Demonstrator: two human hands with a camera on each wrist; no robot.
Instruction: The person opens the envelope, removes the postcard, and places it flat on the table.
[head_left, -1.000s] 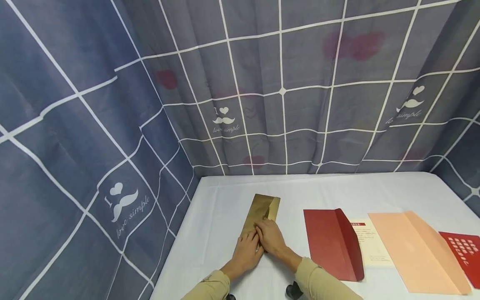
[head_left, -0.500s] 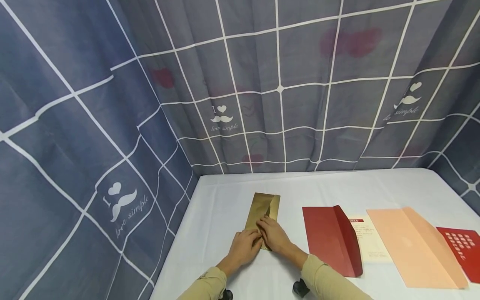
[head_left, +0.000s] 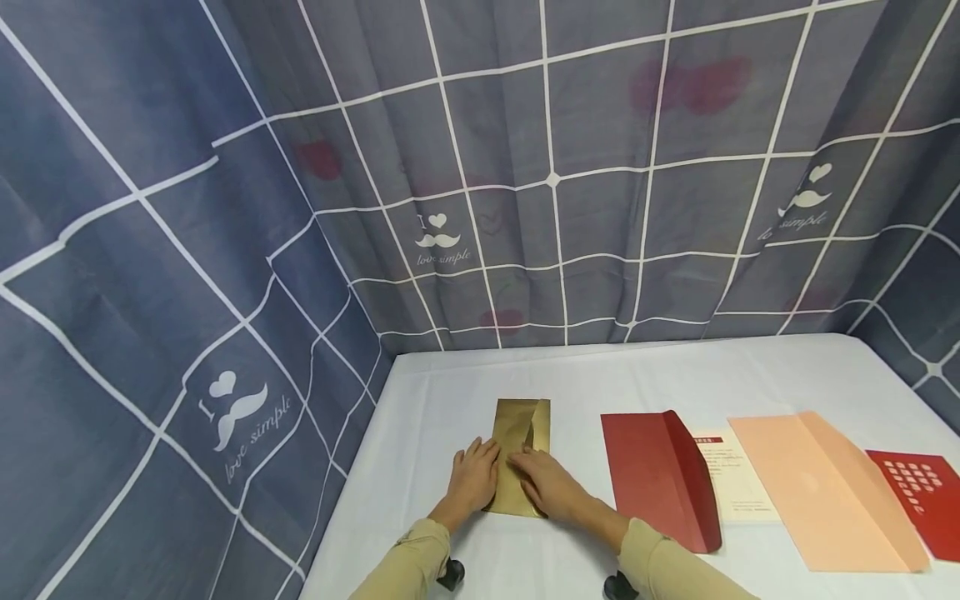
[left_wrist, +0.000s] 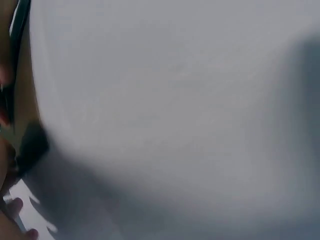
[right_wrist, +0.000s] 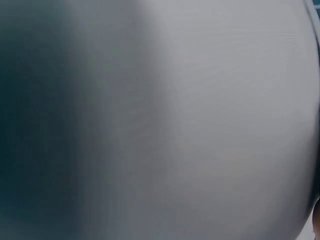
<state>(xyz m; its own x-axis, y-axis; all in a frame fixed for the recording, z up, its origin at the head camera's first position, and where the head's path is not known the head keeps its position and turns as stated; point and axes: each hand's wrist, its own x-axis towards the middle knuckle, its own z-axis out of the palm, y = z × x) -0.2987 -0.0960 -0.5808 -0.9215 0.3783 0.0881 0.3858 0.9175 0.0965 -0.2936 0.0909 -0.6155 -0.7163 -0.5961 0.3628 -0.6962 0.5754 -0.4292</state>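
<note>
A gold envelope (head_left: 513, 427) lies on the white table in the head view, its long flap partly raised along the right side. My left hand (head_left: 474, 477) rests along the envelope's left edge with its fingers fairly straight. On the other side, my right hand (head_left: 553, 485) grips the flap, fingers reaching over it and the thumb lower down; the exact contact is hidden. A brownish strip of the envelope (left_wrist: 26, 95) shows at the far left of the left wrist view. The right wrist view is mostly blurred white cloth.
To the right lie a dark red envelope (head_left: 647, 475), a cream printed card (head_left: 738, 483) partly under it, a peach envelope (head_left: 817, 500) and a red card with white print (head_left: 918, 496). Grid-patterned curtains (head_left: 510, 250) stand behind and left of the white table (head_left: 427, 400).
My left hand has shifted from the flap side to the envelope's left edge. The gold envelope has turned straighter and come slightly nearer. My right hand stays by the flap.
</note>
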